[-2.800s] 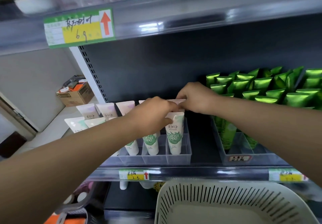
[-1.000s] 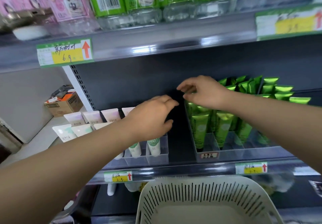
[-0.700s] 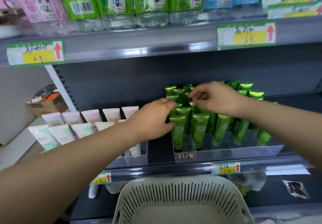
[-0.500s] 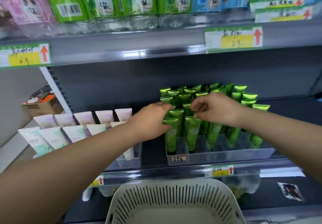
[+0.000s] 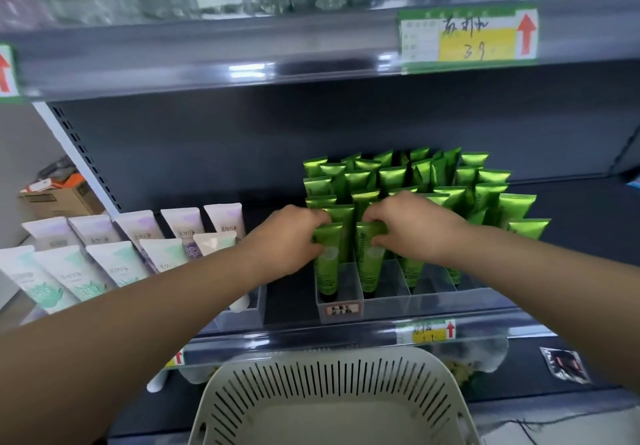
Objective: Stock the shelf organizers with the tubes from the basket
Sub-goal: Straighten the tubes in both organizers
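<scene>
Several green tubes (image 5: 408,174) stand cap-down in a clear organizer (image 5: 388,302) on the middle shelf. My left hand (image 5: 287,240) grips the front-left green tube (image 5: 329,261) near its top. My right hand (image 5: 412,226) grips the green tube beside it (image 5: 369,264). Both tubes stand in the organizer's front compartments. To the left, white tubes (image 5: 114,254) fill another clear organizer (image 5: 239,316). The cream slotted basket (image 5: 332,399) sits below the shelf at the bottom centre, and no tubes show in the part I can see.
An upper shelf (image 5: 207,66) with price tags and bottles overhangs the organizers. Dark bare shelf lies right of the green tubes. A cardboard box (image 5: 59,195) sits on the floor at the left. A small foil packet (image 5: 564,363) lies on the lower shelf at right.
Both hands left the white tubes, moved right to the green tubes, then came down onto the two front ones and closed on them. The camera view followed to the right.
</scene>
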